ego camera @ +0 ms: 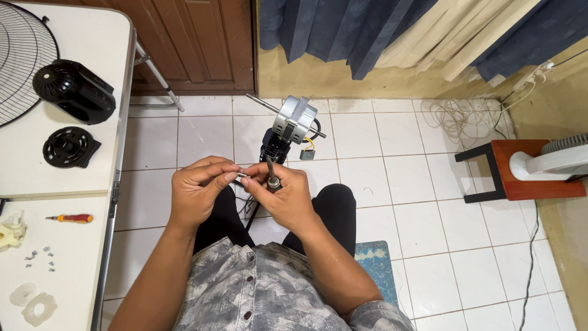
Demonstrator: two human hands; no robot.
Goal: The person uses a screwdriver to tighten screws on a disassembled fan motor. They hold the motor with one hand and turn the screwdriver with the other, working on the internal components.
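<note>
My left hand [199,187] and my right hand [283,196] meet in front of me, over my lap. The right hand grips a small dark tool with a metal shaft [271,171] that points up. The left hand pinches a small metal part [241,176] against the right hand's fingers. Just beyond my hands stands a fan motor [294,119], silver, with a bare shaft, loose wires and a black neck mount [274,147].
A white folding table [61,233] at my left carries a wire fan guard [21,58], two black motor covers [73,89], a red-handled screwdriver [72,218], several screws [40,257] and white plastic rings [33,303]. A red stool [520,175] with a white fan base stands at the right.
</note>
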